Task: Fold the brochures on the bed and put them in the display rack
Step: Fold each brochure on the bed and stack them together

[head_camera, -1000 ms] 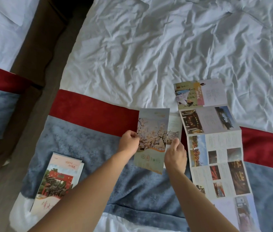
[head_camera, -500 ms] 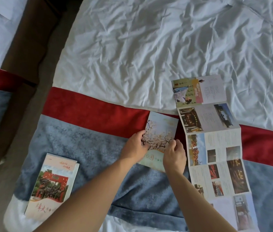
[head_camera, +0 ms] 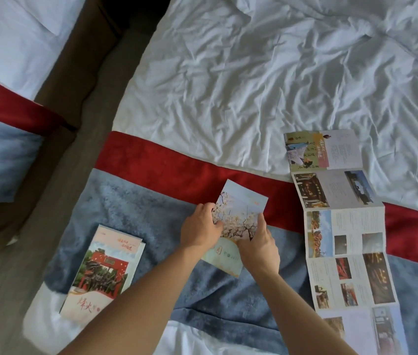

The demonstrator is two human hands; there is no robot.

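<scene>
A folded brochure with a blossom-tree cover (head_camera: 241,208) lies on the grey-blue blanket (head_camera: 138,221) of the bed. My left hand (head_camera: 199,228) grips its left edge with curled fingers. My right hand (head_camera: 259,248) covers its lower right part, thumb along the right edge. A long unfolded brochure (head_camera: 343,226) stretches down the bed to the right of my hands. At the lower left lies a folded red-gate brochure (head_camera: 100,272) on top of another one. No display rack is in view.
A red band (head_camera: 164,165) crosses the bed above the blanket, with the crumpled white sheet (head_camera: 254,73) beyond it. To the left, a brown floor gap (head_camera: 49,175) separates this bed from a second bed (head_camera: 3,47).
The blossom brochure was half open a second ago with an inner panel showing. It is now folded shut and lies flatter on the blanket, with both hands closer together on it.
</scene>
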